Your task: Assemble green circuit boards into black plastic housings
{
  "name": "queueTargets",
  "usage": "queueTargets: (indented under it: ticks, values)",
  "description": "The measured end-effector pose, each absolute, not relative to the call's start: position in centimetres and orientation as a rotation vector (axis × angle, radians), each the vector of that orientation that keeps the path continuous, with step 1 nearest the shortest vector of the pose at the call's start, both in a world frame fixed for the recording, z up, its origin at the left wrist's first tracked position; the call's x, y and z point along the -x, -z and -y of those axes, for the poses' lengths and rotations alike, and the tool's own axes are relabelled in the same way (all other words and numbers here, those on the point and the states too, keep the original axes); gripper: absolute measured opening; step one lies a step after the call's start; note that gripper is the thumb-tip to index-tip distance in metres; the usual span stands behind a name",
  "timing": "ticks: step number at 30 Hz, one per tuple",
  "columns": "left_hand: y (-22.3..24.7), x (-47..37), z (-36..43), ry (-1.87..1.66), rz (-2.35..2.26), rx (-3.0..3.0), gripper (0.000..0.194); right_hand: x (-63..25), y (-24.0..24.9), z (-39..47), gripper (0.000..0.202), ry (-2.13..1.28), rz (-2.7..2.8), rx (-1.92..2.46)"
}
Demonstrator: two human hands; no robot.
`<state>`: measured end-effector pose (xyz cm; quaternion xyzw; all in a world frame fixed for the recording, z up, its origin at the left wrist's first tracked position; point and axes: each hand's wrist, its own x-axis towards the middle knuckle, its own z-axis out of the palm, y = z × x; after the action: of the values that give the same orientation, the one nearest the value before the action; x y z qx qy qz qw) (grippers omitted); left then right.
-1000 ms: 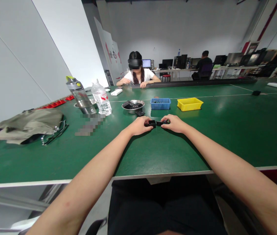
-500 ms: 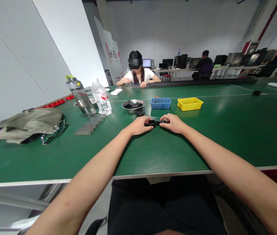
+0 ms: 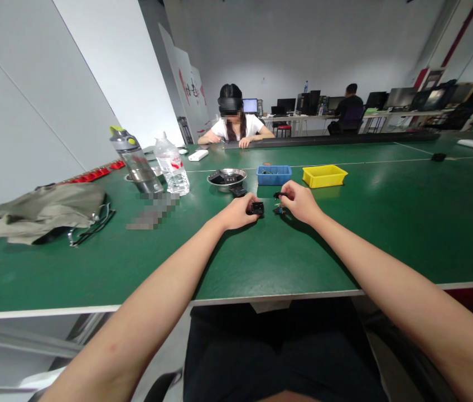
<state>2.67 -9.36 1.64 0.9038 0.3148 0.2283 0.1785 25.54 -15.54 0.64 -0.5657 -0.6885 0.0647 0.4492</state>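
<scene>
My left hand (image 3: 239,212) is closed around a small black plastic housing (image 3: 257,209), its hollow side facing right. A thin black part (image 3: 279,195) is pinched in my right hand (image 3: 301,202), raised a little above the table. Under those fingertips lies a small component with bluish and metallic bits (image 3: 279,210), too small to name. Just beyond my left hand, another black piece (image 3: 239,191) rests on the table beside a metal bowl (image 3: 242,181) that holds several black parts (image 3: 225,177).
A blue bin (image 3: 274,180) with small metal bits and a yellow bin (image 3: 324,178) stand behind my hands. Left are a water bottle (image 3: 172,164), a grey tumbler (image 3: 134,159) and a cloth bag (image 3: 52,212). Across the green table (image 3: 236,268) sits a person (image 3: 239,120).
My right hand has lifted up and away from my left, carrying the thin black part off the housing. The small bluish component now shows on the table. My left hand stays nearly still.
</scene>
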Motion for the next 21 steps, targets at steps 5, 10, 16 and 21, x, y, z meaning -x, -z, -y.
queueTargets:
  ticks: [5, 10, 16, 21]
  values:
    - [-1.6, -2.7, 9.3, -0.657, -0.89, -2.549, 0.03, -25.5, -0.5, 15.3, 0.015, -0.235, 1.678, 1.323]
    - [-1.5, -2.8, 9.2, -0.654, -0.88, -2.549, 0.029, -25.2, -0.6, 15.4, 0.017, -0.249, 1.676, 1.236]
    - [-1.4, -2.7, 9.1, -0.647, -0.878, -2.548, 0.029, -24.6, -0.6, 16.0, 0.016, -0.31, 1.721, 1.168]
    - [-1.5, -2.7, 9.1, -0.648, -0.879, -2.554, 0.029, -24.4, -0.2, 15.7, 0.01, -0.377, 1.76, 1.155]
